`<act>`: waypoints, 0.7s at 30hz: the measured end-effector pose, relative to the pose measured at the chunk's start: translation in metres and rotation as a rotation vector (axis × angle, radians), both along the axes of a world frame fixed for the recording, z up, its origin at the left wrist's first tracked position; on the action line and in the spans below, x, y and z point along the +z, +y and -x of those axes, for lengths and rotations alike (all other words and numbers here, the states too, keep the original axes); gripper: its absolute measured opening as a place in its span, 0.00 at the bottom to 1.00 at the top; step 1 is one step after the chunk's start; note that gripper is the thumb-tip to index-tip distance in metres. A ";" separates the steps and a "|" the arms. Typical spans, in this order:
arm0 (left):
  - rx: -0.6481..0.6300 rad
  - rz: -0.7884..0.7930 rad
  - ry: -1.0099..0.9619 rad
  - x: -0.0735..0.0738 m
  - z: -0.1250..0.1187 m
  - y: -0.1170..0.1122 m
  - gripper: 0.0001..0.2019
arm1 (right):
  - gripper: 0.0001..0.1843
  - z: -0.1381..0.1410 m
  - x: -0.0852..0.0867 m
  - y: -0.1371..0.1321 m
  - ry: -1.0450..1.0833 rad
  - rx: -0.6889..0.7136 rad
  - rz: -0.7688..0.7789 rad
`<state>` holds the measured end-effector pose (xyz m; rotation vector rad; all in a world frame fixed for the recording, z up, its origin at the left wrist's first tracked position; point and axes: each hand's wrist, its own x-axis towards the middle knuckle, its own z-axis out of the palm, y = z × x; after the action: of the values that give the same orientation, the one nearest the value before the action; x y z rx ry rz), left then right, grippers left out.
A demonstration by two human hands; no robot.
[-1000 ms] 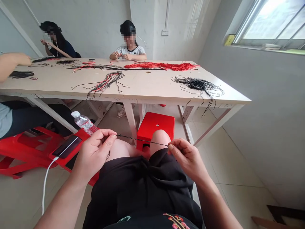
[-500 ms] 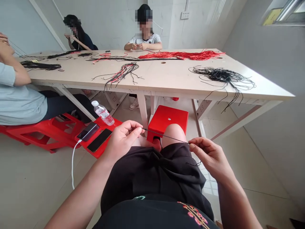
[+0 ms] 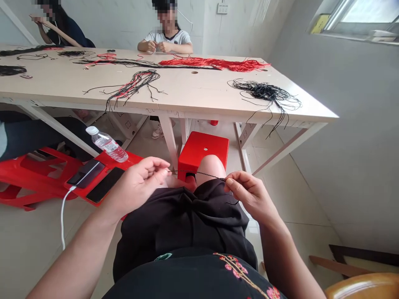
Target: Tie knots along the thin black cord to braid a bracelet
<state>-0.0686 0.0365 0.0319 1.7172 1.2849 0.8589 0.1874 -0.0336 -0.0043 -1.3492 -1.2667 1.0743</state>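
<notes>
A thin black braided cord (image 3: 199, 172) stretches between my two hands above my lap. My left hand (image 3: 141, 182) pinches one end between thumb and forefinger. At the other end, my right hand (image 3: 246, 191) grips the cord with thumb and fingertips, and a loose tail hangs beneath it. Both hands are apart from the table. A black cord bundle (image 3: 264, 89) lies at the table's right, its strands drooping over the front edge. Farther left is a bundle of black and red cords (image 3: 135, 85).
Red cords (image 3: 215, 63) lie along the back of the table (image 3: 193, 93). Below it stands a red stool (image 3: 204, 145). To my left, another stool bears a water bottle (image 3: 109, 145), a phone (image 3: 105, 185) and a device with a white cable (image 3: 63, 216). Co-workers sit across the table.
My view has turned to the right, so the table and stools sit farther left. Both hands still hold the cord, which now hangs a little less taut.
</notes>
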 end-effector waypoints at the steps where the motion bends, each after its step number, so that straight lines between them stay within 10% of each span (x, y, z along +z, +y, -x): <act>1: -0.077 0.036 -0.004 0.000 -0.006 -0.002 0.15 | 0.14 0.002 0.001 0.000 0.010 0.016 -0.002; 5: -0.317 0.108 -0.025 0.001 -0.038 -0.014 0.18 | 0.13 0.012 0.010 0.000 0.058 0.087 -0.023; 11: -0.312 -0.107 -0.007 0.008 -0.061 -0.023 0.04 | 0.11 0.022 0.017 -0.001 0.073 0.141 -0.074; 21: -0.273 -0.015 -0.123 0.000 -0.065 -0.027 0.04 | 0.14 0.026 0.015 -0.001 0.117 0.123 -0.094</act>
<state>-0.0041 0.0091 0.0319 1.7719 0.9389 0.8007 0.1613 -0.0342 0.0106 -1.1342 -1.3099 1.1467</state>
